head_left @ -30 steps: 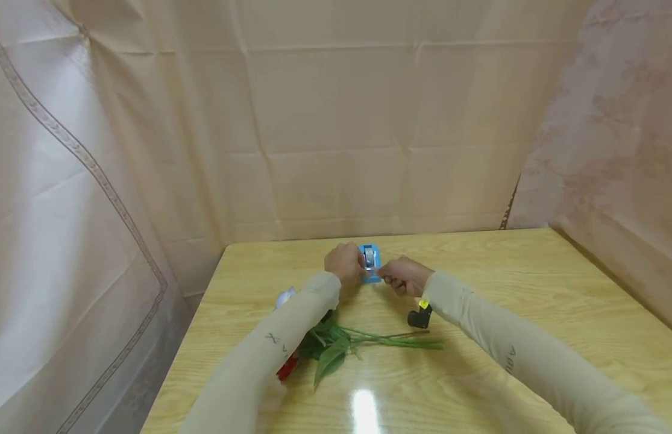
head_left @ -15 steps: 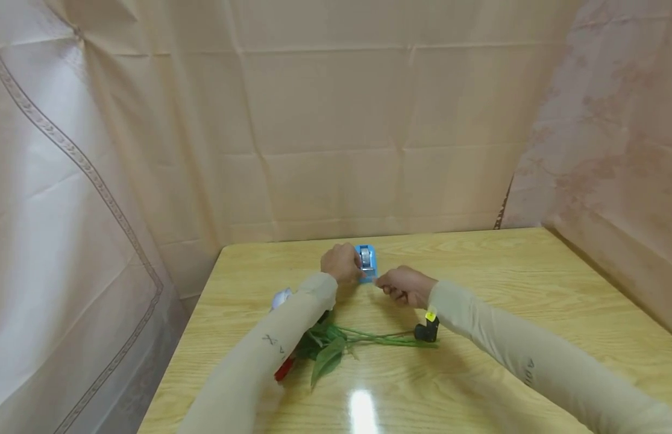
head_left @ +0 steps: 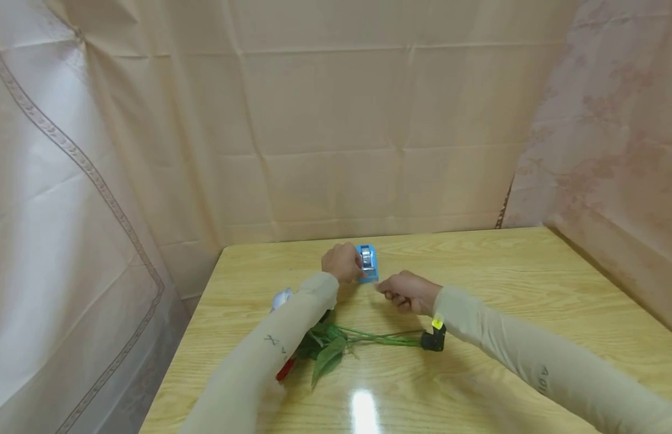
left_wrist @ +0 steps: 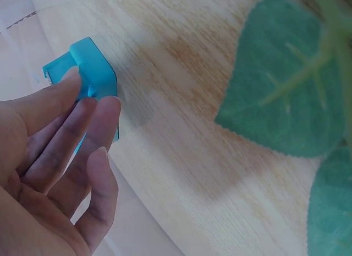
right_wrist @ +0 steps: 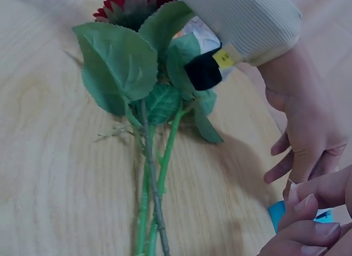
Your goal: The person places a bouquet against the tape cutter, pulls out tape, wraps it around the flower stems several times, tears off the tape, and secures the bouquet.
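A blue tape dispenser [head_left: 367,263] with a roll of clear tape stands near the table's far edge. My left hand [head_left: 342,263] holds it from the left side; in the left wrist view the thumb lies on the dispenser [left_wrist: 94,66] and the fingers curl by its side. Just in front and to the right, my right hand [head_left: 408,290] pinches the end of a short clear tape strip [head_left: 375,284], faint in the head view. Closer to me lie artificial flowers with green stems [head_left: 376,339], large leaves [head_left: 329,358] and a red bloom [right_wrist: 132,8], partly hidden by my left forearm.
The wooden table [head_left: 509,289] extends to the right of my hands. A pale bloom [head_left: 282,298] shows beside my left sleeve. Black wrist cameras [head_left: 433,341] hang under the sleeves, one above the stems. Cloth curtains [head_left: 325,138] stand behind and at both sides.
My right hand has drawn back from the dispenser, toward me and slightly right, with its fingers still pinched. My left hand stays on the dispenser. The flowers lie as before.
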Demonstrator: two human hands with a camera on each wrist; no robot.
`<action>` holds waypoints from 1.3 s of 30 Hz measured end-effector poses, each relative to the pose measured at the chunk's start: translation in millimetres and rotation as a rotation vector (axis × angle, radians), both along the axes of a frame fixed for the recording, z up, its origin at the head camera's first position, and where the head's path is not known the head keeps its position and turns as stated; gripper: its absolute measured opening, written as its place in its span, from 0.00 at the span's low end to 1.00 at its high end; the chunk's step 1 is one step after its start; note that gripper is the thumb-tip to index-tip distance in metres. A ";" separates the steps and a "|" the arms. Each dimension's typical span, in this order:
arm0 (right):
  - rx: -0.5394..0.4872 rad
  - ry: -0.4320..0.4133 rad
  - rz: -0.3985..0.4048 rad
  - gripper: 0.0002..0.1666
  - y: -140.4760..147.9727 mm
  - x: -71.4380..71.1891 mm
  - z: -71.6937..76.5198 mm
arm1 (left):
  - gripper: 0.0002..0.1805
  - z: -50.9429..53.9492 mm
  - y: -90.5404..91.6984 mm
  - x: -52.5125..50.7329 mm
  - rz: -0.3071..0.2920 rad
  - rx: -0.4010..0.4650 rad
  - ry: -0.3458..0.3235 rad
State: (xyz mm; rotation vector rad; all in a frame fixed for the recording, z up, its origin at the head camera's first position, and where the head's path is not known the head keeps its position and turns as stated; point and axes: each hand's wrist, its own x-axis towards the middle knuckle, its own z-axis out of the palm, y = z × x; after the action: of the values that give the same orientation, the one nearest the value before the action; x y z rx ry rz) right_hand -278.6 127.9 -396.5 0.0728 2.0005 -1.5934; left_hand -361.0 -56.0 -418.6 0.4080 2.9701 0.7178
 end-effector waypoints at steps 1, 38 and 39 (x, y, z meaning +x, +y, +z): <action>-0.001 -0.002 0.001 0.17 0.5 1.7 0.5 | 0.08 0.2 0.5 -0.2 -0.002 0.001 -0.001; -0.094 -0.032 -0.129 0.17 -4.4 44.0 3.0 | 0.08 3.3 1.6 2.8 0.011 -0.012 -0.029; -0.093 -0.033 -0.124 0.17 -4.1 45.1 3.5 | 0.08 3.4 1.7 2.3 0.011 -0.013 -0.027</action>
State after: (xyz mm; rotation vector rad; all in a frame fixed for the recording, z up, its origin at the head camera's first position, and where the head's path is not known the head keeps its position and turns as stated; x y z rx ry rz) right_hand -233.4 123.7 -393.0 0.1895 1.9265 -1.7486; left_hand -358.7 -54.4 -415.1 0.3789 2.9518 0.6986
